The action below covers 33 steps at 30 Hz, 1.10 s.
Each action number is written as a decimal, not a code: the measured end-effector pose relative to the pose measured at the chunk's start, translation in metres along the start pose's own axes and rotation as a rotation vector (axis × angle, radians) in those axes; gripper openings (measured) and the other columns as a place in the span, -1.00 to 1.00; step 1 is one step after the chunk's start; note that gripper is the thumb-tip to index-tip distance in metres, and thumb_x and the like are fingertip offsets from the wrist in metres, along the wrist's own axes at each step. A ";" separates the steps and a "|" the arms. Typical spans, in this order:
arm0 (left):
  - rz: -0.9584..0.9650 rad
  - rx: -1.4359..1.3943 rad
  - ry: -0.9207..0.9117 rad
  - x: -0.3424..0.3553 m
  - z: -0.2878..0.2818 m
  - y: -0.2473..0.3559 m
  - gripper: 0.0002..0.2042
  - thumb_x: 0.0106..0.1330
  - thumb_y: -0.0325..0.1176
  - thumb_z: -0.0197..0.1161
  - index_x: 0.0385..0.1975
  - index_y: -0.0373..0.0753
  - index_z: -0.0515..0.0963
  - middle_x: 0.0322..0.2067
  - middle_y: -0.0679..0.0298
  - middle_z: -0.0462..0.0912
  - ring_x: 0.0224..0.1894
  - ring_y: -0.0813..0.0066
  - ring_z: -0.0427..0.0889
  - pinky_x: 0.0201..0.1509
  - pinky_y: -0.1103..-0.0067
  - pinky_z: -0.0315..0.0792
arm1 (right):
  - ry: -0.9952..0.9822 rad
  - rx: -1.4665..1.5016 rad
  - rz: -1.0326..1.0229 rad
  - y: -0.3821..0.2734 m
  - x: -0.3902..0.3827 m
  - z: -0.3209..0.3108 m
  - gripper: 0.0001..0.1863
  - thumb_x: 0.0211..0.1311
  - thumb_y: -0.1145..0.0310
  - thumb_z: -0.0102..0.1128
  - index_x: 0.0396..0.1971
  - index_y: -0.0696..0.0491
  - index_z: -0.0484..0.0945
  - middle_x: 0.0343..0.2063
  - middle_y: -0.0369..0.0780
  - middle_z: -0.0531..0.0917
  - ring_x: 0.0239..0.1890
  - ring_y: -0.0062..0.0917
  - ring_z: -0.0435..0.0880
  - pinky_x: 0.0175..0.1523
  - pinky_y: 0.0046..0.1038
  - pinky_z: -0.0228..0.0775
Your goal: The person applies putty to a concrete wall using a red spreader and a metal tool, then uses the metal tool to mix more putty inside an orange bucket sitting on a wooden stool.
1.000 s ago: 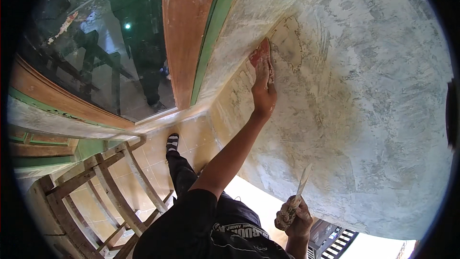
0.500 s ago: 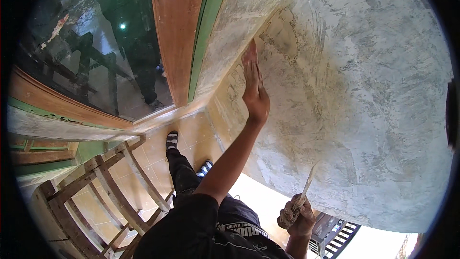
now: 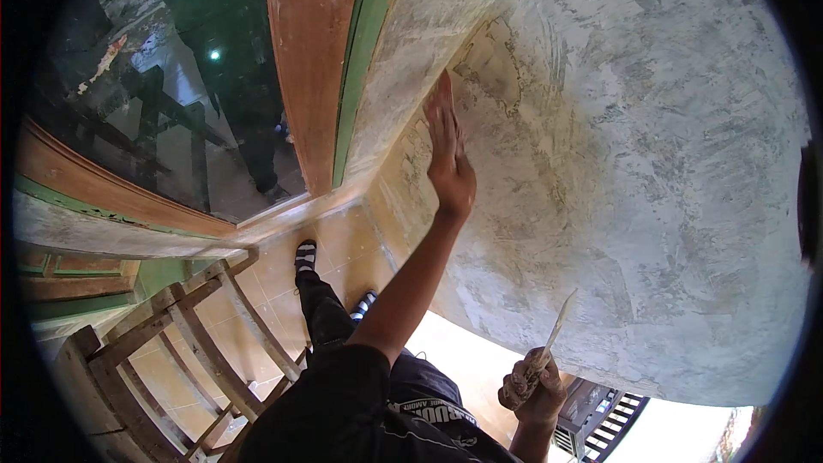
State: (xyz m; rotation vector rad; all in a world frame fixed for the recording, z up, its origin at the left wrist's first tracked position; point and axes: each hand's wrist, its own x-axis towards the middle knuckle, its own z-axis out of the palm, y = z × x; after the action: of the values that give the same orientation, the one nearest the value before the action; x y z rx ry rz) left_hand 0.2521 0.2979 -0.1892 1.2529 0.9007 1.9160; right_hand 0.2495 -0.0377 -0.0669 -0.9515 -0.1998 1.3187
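My left hand [image 3: 449,150] is stretched up against the grey plastered wall [image 3: 651,206], beside the inner corner where two walls meet. Its fingers are straight and close together, lying flat along the surface; the palm side is hidden, and no tool shows there. Lower down, near my body, my right hand [image 3: 533,386] is wrapped around the handle of a putty knife [image 3: 561,321]. The knife's thin pale blade points upward and is seen nearly edge-on, apart from my left hand. Pale residue coats my right fingers. A rough brownish patch [image 3: 493,69] marks the plaster near my left fingertips.
At left is a dark glass window [image 3: 189,77] with a wooden frame [image 3: 309,60] and green edging. A wooden ladder-like stand [image 3: 206,343] rises beside my legs at lower left. Yellowish tiles [image 3: 343,244] cover the floor. A dark slatted bench [image 3: 600,416] is behind my right hand.
The view has shifted slightly. My left hand stays flat along the corner, with little visible movement. My right hand keeps its hold on the putty knife, whose blade has barely moved.
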 end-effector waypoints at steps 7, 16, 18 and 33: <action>-0.024 -0.091 -0.226 -0.025 0.001 0.017 -0.53 0.28 -0.69 -0.12 0.23 -0.36 0.25 0.29 -0.06 0.17 0.38 0.06 0.04 0.41 0.35 0.01 | 0.002 0.051 -0.001 0.006 -0.002 -0.005 -0.66 0.13 0.25 0.10 -0.25 0.20 0.31 -0.63 -0.13 0.40 -0.76 -0.46 0.38 -0.73 -0.48 0.12; 0.041 -0.058 -0.034 0.010 0.003 0.004 -0.57 0.33 -0.67 -0.13 0.22 -0.38 0.27 0.27 -0.01 0.24 0.34 0.15 0.17 0.34 0.41 0.14 | 0.001 0.043 -0.017 0.000 -0.001 -0.011 -0.65 0.11 0.26 0.10 -0.23 0.20 0.32 -0.63 -0.13 0.42 -0.79 -0.47 0.36 -0.75 -0.48 0.11; -0.031 -0.068 -0.020 0.016 0.008 -0.002 -0.55 0.29 -0.72 -0.12 0.21 -0.36 0.29 0.27 -0.05 0.22 0.37 0.14 0.11 0.37 0.41 0.09 | 0.010 0.041 -0.016 0.001 -0.002 -0.013 -0.65 0.11 0.26 0.10 -0.23 0.20 0.32 -0.63 -0.13 0.42 -0.78 -0.47 0.37 -0.75 -0.48 0.11; -0.661 -0.559 0.122 -0.038 -0.097 0.141 -0.80 0.40 -0.38 0.00 -0.14 -0.38 0.44 -0.22 0.23 0.52 -0.16 0.57 0.49 -0.05 0.61 0.40 | 0.097 -0.493 -0.138 -0.021 0.021 -0.004 -0.61 0.21 0.15 0.09 -0.22 0.21 0.42 -0.67 -0.20 0.46 -0.77 -0.61 0.36 -0.70 -0.57 0.21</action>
State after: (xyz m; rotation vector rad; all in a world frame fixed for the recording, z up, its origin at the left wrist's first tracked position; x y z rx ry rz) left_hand 0.1506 0.1730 -0.1201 0.4331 0.6531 1.5464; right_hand 0.2735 -0.0198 -0.0626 -1.3874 -0.5229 1.1116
